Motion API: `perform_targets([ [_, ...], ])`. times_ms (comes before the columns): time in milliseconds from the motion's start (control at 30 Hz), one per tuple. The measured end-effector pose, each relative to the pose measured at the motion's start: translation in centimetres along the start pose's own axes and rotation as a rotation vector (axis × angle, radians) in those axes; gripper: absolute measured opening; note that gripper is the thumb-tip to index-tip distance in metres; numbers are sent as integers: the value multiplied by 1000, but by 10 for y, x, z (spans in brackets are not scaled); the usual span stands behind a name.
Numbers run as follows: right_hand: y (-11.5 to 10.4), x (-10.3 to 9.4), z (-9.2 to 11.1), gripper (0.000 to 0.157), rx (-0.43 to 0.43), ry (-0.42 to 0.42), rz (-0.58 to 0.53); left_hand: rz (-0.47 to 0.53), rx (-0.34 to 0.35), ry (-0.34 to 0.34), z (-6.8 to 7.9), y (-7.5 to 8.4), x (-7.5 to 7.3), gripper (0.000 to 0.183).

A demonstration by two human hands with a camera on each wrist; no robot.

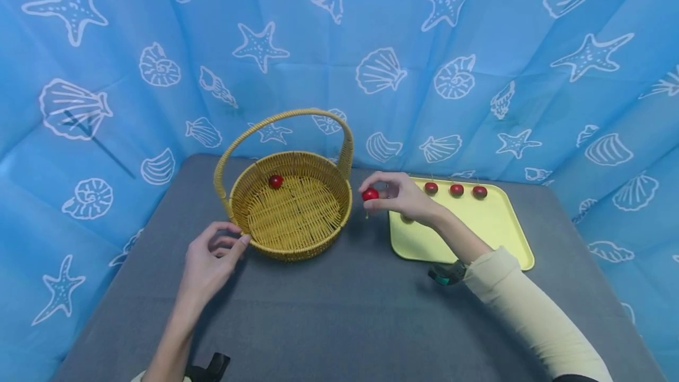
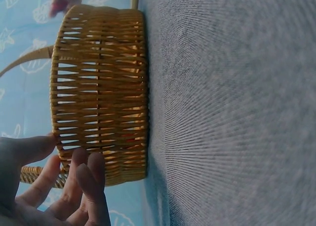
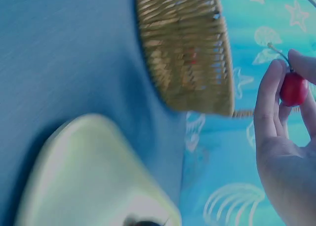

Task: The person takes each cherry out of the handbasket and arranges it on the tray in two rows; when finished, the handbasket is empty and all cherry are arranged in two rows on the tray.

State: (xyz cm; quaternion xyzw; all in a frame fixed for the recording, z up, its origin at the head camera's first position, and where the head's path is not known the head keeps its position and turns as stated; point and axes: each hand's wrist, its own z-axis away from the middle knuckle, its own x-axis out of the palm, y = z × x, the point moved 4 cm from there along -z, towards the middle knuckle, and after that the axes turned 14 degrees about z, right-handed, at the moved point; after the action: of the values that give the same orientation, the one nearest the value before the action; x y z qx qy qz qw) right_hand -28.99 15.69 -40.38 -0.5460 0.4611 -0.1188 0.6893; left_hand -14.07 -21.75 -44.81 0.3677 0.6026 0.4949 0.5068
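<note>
A yellow wicker basket (image 1: 297, 255) with a tall arched handle stands on the table, and one red cherry (image 1: 276, 181) lies inside it near the back left. My left hand (image 1: 212, 258) pinches the basket's near-left rim, thumb on top and fingertips against the woven wall (image 2: 98, 97). Between thumb and fingers, my right hand (image 1: 400, 196) holds another cherry (image 3: 294, 89) by its body, its stem showing. That hand is raised between the basket and a pale yellow tray (image 1: 477, 240), to the right of the basket's rim.
Along the tray's back edge sit three cherries (image 1: 457, 190); another (image 1: 406, 219) is partly hidden under the right hand. Grey cloth (image 1: 329, 323) covers the table. A blue curtain (image 1: 329, 40) with white shells and starfish hangs right behind it.
</note>
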Motion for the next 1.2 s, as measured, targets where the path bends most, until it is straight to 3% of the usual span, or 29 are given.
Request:
perform_targets([
  [433, 46, -44, 72, 49, 322, 192, 141, -6, -6, -5, 0, 0, -1, 38],
  [600, 55, -52, 88, 44, 301, 231, 137, -8, 0, -6, 0, 0, -1, 37],
  [800, 61, -61, 103, 36, 332, 298, 240, -5, 3, -6, 1, 0, -1, 35],
  [967, 62, -65, 112, 46, 378, 272, 241, -18, 1, -1, 1, 0, 0, 34],
  [1200, 68, -68, 127, 50, 362, 248, 185, -16, -5, -6, 0, 0, -1, 35],
])
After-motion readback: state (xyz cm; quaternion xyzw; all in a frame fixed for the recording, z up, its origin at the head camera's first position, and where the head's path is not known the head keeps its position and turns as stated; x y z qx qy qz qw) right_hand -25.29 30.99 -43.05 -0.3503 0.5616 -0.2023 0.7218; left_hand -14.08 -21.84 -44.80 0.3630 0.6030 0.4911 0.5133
